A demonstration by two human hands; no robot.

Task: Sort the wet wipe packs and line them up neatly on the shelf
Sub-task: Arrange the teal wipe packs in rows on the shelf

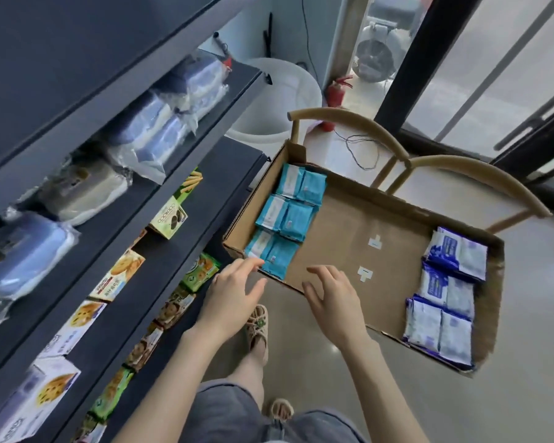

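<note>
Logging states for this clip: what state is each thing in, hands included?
cardboard box: open-topped, resting on the chair.
teal wipe packs: in a row at the box's shelf-side end.
blue-and-white wipe packs: in a row at the opposite end.
left hand: open, fingertips at the nearest teal pack.
right hand: open, over the box's near edge.

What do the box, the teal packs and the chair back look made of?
Box: brown cardboard, matte, with raw cut edges. Teal packs: probably plastic film, slightly shiny and creased. Chair back: seemingly wood, smooth pale bent rail.
</note>
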